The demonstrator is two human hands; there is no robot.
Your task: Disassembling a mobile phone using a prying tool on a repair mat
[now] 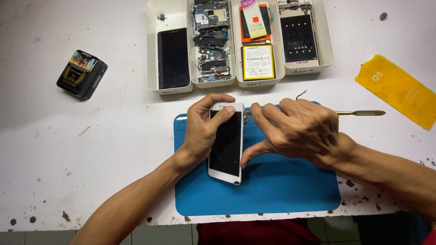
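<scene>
A white smartphone (225, 144) with a cracked black screen lies face up on a blue work mat (272, 188). My left hand (202, 127) grips its left edge, with fingertips curled over the top of the phone. My right hand (297, 131) presses against the phone's right edge, thumb low on the side, and holds a thin metal spudger (361, 113) whose flat end sticks out to the right. The tool's working tip is hidden under my fingers.
Four white trays (153, 59) stand at the back holding a black screen panel (173, 58), circuit boards (211, 41), batteries (257, 61) and a phone frame (298, 38). A small black box (81, 74) sits at the left, a yellow packet (399, 90) at the right.
</scene>
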